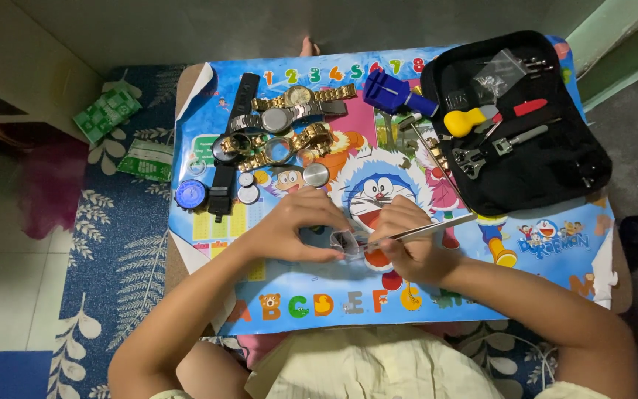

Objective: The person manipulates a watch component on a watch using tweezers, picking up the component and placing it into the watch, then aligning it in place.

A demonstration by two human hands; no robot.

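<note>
Watch case [345, 241] | pinched in left hand [293, 225] | tweezers [426, 230] in right hand [404, 240]

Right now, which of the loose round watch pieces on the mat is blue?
The blue disc at the mat's left edge, beside the black strap. The other round pieces near it are silver or white.

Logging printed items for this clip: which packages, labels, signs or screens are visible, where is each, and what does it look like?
Green checkered packet: on the floor mat, far left of the table, crumpled rectangle, green and white.
Second green packet: just below it, beside the table edge, flat, green and white.
Cartoon table cover: printed sheet, blue, with coloured letters, digits and cartoon figures.
Screens: none.
</note>
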